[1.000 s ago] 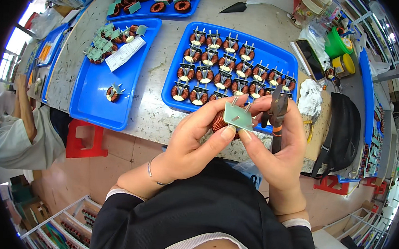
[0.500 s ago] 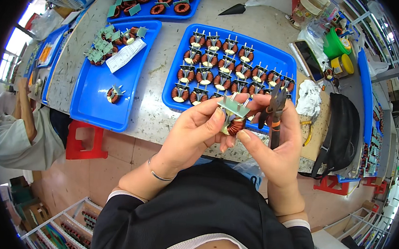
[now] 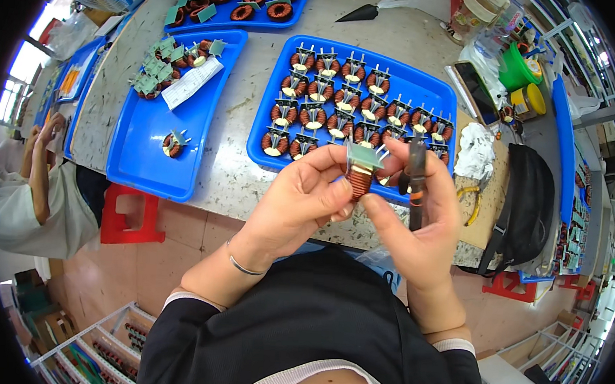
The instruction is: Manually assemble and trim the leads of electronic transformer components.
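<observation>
My left hand (image 3: 305,199) pinches a copper-wound coil (image 3: 357,179) with a small green board on top, held upright above the table's front edge. My right hand (image 3: 418,223) touches the coil's lower side with its fingertips and also holds dark pliers (image 3: 415,181) with orange grips in its palm. Just behind both hands a blue tray (image 3: 446,95) carries several rows of similar coils.
A second blue tray (image 3: 144,161) on the left holds one coil (image 3: 174,144), a pile of green boards and a paper slip. A black bag (image 3: 528,205), crumpled white cloth and bottles lie at the right. Another person's sleeve (image 3: 21,203) is at far left. Red stools stand under the table.
The coil has been turned from lying with its green board facing up to standing upright, and both hands have shifted slightly up and right.
</observation>
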The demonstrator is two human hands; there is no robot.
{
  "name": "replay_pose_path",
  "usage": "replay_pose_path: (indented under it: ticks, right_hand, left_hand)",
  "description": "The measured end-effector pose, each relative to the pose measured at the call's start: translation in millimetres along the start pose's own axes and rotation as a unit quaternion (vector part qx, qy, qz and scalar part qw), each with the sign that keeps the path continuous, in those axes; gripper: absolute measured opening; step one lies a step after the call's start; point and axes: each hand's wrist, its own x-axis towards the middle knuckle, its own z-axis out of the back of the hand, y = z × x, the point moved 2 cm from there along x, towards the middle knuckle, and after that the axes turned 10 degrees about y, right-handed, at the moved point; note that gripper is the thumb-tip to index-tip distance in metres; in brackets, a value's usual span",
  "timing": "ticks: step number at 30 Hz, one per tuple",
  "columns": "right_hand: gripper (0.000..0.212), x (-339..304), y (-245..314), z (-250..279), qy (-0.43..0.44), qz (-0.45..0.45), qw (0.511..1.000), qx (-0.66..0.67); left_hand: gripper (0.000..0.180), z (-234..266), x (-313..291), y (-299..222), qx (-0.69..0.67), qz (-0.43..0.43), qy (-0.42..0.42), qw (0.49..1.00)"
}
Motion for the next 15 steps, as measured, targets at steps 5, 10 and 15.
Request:
replay_pose_path:
  ticks: [5, 10, 15]
  right_hand:
    - [0.039, -2.4, 4.1, 15.0, -0.021, -0.020, 0.998, 0.047]
    - [0.032, -7.5, 6.5, 19.8, -0.033, 0.000, 0.999, -0.033]
    - [0.035, -5.3, 11.0, 28.2, -0.003, 0.097, 0.967, -0.238]
  left_hand:
    - [0.048, 4.5, -2.3, 1.6, -0.077, -0.002, 0.031, 0.997]
    - [0.036, 5.0, -1.5, 1.5, -0.100, -0.003, 0.055, 0.993]
    - [0.043, 2.4, -6.4, 0.1, -0.102, -0.016, 0.079, 0.992]
